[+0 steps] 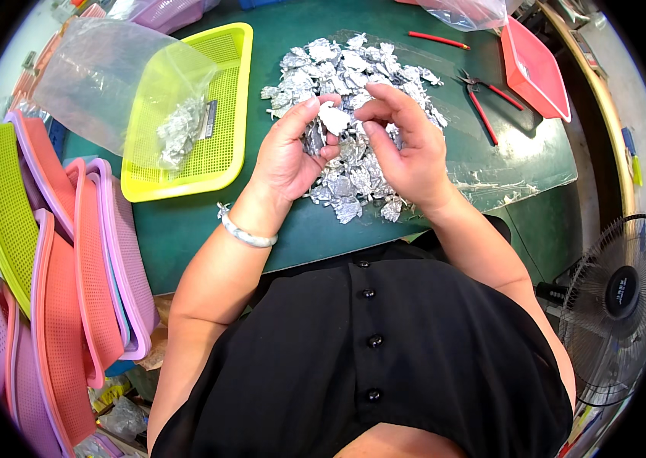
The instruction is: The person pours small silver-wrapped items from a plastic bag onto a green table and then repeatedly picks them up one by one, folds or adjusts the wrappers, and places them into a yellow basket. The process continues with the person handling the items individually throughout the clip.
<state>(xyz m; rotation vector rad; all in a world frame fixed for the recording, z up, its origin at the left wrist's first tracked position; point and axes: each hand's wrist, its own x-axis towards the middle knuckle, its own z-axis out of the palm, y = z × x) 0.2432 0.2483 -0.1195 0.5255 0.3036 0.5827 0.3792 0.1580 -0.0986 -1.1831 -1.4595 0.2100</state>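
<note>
My left hand is closed on a flat, ragged silvery metal piece, held between the thumb and fingers. Just to its right, my right hand has its fingers curved and apart, close to the piece, with nothing visible in them. Both hands are above a wide heap of similar silvery pieces on the green table. Left of the heap lies a yellow-green mesh basket. Inside it rests part of a clear plastic bag with some silvery pieces at its bottom.
Red-handled pliers and a red stick-like tool lie right of the heap, near a pink-red tray. Stacked plastic baskets crowd the left side. A black fan stands at the right.
</note>
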